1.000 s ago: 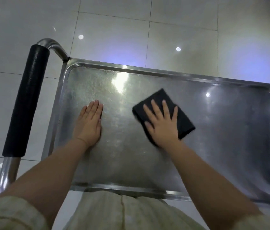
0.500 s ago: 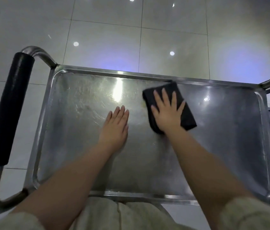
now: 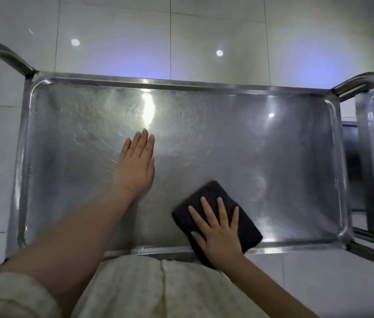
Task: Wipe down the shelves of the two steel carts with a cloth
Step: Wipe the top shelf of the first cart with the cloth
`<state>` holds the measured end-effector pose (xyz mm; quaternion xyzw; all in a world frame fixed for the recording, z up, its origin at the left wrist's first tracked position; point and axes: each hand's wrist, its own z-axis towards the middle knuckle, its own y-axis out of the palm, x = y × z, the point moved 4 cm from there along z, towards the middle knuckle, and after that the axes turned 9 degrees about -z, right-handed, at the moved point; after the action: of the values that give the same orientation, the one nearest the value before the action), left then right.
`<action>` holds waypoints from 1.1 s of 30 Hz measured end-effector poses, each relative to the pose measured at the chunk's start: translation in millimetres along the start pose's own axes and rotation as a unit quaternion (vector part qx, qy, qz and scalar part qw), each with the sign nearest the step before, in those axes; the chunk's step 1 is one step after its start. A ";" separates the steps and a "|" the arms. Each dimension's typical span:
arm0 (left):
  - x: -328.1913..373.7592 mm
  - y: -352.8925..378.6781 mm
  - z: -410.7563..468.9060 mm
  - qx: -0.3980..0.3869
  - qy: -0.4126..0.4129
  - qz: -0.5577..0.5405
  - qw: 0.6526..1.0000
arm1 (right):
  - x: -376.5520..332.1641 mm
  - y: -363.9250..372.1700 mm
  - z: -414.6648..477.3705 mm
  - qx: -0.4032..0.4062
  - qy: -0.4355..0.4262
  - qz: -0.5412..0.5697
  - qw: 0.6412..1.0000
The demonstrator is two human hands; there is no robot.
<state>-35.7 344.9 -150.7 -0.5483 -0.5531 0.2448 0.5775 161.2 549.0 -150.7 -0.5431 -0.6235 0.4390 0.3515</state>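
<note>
On the near edge of the shiny steel shelf (image 3: 273,157), the right hand (image 3: 219,235) presses flat with spread fingers on the black cloth (image 3: 245,221). Left hand (image 3: 136,166) lies flat, fingers together, mid-shelf.

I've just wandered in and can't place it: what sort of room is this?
Probably a service area of a canteen, clinic or similar, though which is unclear. Clues: a steel cart shelf, a second steel cart beside it, and a glossy tiled floor.
</note>
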 end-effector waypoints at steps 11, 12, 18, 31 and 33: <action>-3.1 4.9 2.2 0.019 0.013 -0.003 1.000 | 109.5 -89.8 249.2 0.038 0.187 0.012 0.982; -3.6 4.2 2.0 0.021 0.011 -0.005 1.000 | 103.5 -83.4 232.3 0.040 0.171 0.001 0.984; -1.7 1.6 1.7 0.012 0.005 -0.008 1.000 | 41.4 -5.3 16.3 0.052 0.096 -0.011 0.994; -2.8 -39.5 -29.5 0.037 0.024 -0.008 0.999 | -13.9 -6.6 10.0 -0.030 0.182 0.001 0.983; -17.7 -44.7 -45.2 0.027 0.021 -0.011 0.999 | -38.2 -10.0 24.0 -0.029 0.182 0.010 0.983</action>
<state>-13.9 300.4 -107.2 -0.5312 -0.5401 0.2416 0.6064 141.8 507.1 -148.8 -0.6301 -0.5560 0.3178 0.4392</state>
